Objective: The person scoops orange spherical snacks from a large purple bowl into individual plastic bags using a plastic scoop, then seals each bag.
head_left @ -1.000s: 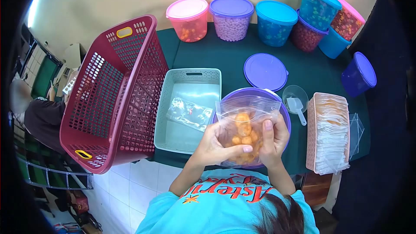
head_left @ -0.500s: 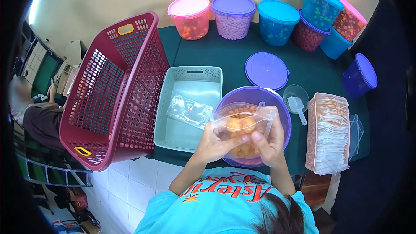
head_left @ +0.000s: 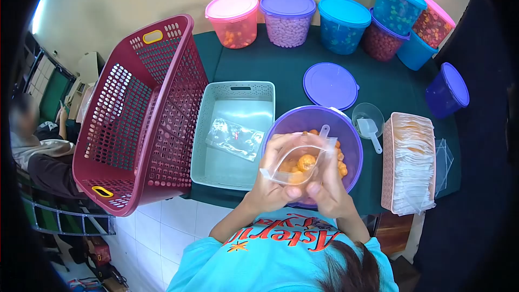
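A clear zip bag (head_left: pixel 285 163) with round orange snacks (head_left: pixel 306 162) in it is held between both hands, its mouth spread apart and facing up toward me. My left hand (head_left: pixel 272 181) wraps the bag's left side, thumb near the front. On the other side, my right hand (head_left: pixel 331 186) grips it, its thumb close to the left one. Below the hands stands a purple tub (head_left: pixel 354 135) containing more orange snacks (head_left: pixel 341 167). A pale scoop handle (head_left: pixel 324 131) rises from the tub behind the bag.
Left of the tub is a pale green basket (head_left: pixel 197 157) with a flat clear packet (head_left: pixel 233 138), beside a large maroon basket (head_left: pixel 181 81). To the right are a clear bowl with a white scoop (head_left: pixel 368 128) and a pink basket of bags (head_left: pixel 413 167). Lidded tubs (head_left: pixel 346 24) line the back.
The bag has tilted and its mouth has spread into a rounder opening. Both hands have closed in around its sides, and more orange snacks show in the tub.
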Tool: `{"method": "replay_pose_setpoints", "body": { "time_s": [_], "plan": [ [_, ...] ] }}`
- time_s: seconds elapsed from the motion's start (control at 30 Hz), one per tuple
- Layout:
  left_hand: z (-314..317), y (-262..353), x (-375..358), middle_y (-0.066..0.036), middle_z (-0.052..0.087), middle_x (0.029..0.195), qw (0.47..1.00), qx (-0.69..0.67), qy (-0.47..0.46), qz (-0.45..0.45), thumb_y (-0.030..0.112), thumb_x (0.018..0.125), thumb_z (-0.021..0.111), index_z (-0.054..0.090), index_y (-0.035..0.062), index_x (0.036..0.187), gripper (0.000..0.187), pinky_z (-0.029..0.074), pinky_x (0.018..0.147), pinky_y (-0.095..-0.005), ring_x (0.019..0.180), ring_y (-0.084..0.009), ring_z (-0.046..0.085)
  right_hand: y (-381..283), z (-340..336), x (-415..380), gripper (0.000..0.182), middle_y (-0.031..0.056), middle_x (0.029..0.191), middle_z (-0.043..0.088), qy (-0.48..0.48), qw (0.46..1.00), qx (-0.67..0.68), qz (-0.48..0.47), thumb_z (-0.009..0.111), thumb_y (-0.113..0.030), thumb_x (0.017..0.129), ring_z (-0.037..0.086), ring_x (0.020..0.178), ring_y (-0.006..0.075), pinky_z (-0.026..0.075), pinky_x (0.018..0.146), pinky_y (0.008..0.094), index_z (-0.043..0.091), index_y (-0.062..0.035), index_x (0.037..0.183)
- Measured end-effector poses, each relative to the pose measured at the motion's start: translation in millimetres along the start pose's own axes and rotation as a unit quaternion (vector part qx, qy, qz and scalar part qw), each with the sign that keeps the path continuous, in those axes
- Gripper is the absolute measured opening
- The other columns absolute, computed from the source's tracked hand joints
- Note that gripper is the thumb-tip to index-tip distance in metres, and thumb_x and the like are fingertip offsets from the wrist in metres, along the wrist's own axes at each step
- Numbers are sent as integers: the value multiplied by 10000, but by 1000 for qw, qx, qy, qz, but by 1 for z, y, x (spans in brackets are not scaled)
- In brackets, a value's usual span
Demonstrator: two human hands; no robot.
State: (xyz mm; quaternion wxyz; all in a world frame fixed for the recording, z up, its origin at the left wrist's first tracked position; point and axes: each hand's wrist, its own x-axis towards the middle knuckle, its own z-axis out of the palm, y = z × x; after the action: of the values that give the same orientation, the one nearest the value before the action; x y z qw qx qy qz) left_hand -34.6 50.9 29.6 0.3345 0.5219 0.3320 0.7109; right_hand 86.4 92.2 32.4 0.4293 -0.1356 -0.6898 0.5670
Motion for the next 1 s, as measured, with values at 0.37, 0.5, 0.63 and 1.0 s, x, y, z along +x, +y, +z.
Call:
{"method": "replay_pose_setpoints", "body": {
  "time_s": [0.37,0.5,0.63,1.0],
  "plan": [
    [-11,14,1,-124,594,802,996,63,51,-24,-4,717,597,601,-30,823,109,437,660,-253,740,-162,564,-11,-8,6,139,119,797,575,134,990,-21,-35,519,-47,779,547,711,171,421,662,258,600,51,835],
    [-9,21,2,-132,614,786,996,68,24,-45,-20,715,601,614,-35,806,92,442,617,-237,717,-157,584,-10,-8,4,91,112,722,574,154,980,-99,-73,542,-18,733,545,651,162,424,598,256,594,44,774],
    [-7,20,-2,-133,622,773,994,90,36,-47,-14,726,598,620,-36,807,87,444,588,-231,683,-142,588,-6,-8,1,67,110,697,573,176,971,-126,-99,548,-1,685,541,614,158,422,564,252,581,37,729],
    [-3,23,-4,-96,610,755,994,48,-15,-95,-5,732,603,614,-30,790,64,444,561,-220,648,-113,580,-15,-12,-2,115,104,704,579,102,989,-83,-61,561,39,635,542,625,141,419,564,248,590,36,747]
  ]
}}
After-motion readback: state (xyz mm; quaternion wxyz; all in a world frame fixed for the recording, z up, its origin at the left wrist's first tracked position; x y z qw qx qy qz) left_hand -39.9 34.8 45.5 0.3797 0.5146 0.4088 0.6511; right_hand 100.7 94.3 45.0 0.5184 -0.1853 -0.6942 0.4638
